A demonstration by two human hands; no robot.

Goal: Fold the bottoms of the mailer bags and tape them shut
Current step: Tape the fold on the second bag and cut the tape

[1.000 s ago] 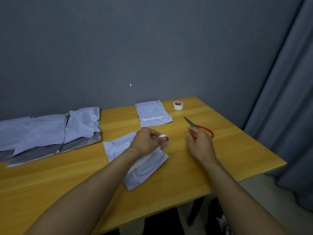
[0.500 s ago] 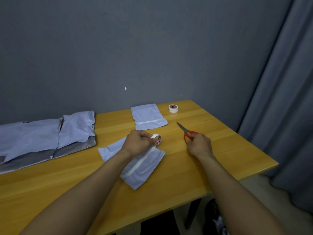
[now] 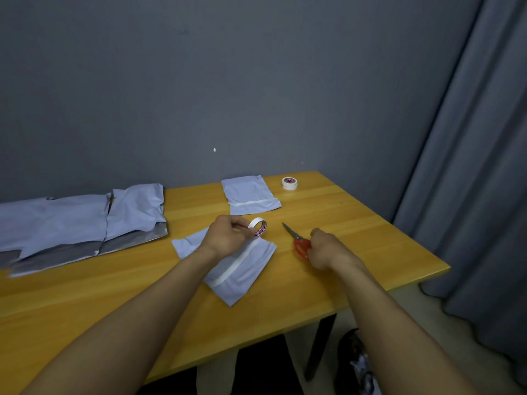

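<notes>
A white mailer bag (image 3: pixel 245 269) lies folded on the wooden table (image 3: pixel 85 295) in front of me. A strip of white tape runs across the bag up to the tape roll (image 3: pixel 258 227), which my left hand (image 3: pixel 225 236) holds just above the bag's far edge. My right hand (image 3: pixel 325 248) grips the red handles of the scissors (image 3: pixel 298 240), whose blades point away to the left and rest near the table. A second folded, taped mailer bag (image 3: pixel 249 195) lies farther back.
A spare tape roll (image 3: pixel 289 183) sits near the table's far right corner. A pile of flat white and silver mailer bags (image 3: pixel 77 220) covers the left side. A grey wall stands behind, and a grey curtain (image 3: pixel 470 166) hangs at the right.
My right hand has reached the scissors, closed on their red handles and drawn them back toward me. My left hand has lifted the tape roll slightly, with the strip stretched over the bag.
</notes>
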